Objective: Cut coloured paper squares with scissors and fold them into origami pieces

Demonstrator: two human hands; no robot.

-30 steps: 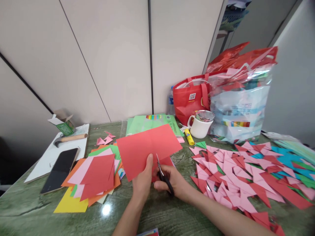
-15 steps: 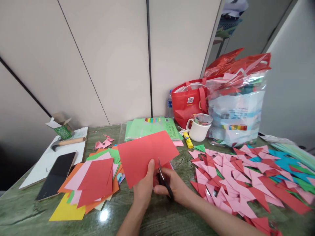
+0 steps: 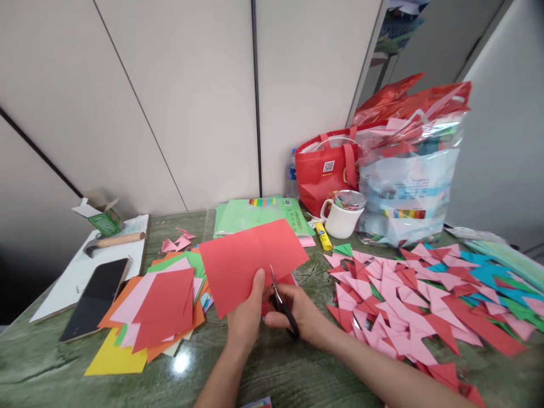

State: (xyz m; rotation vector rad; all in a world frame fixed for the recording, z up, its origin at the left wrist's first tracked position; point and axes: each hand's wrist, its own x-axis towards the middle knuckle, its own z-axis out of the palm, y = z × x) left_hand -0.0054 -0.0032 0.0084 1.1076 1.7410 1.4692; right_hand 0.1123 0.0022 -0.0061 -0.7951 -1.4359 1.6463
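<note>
A sheet of red paper (image 3: 250, 255) with a crease down its middle is held up above the table by my left hand (image 3: 246, 323), thumb on its near face. My right hand (image 3: 297, 311) grips black-handled scissors (image 3: 283, 306), their blades pointing up at the lower edge of the sheet. The blades lie over the paper near the crease; how far they are open is hard to make out. Another piece of red paper shows partly behind my right hand. To the left lies a stack of coloured paper (image 3: 165, 306), red on top.
Folded paper pieces (image 3: 391, 306), mostly pink and red, cover the right side. Behind stand a white mug (image 3: 342, 218), a yellow glue stick (image 3: 323, 236), a red bag (image 3: 323, 175) and a clear bag (image 3: 412, 187). A phone (image 3: 96, 297) and a hammer (image 3: 114, 242) lie left.
The view has shifted slightly, and most things sit a little higher. The scissors appear a bit further open, with their blades still at the red sheet. Both hands keep their hold.
</note>
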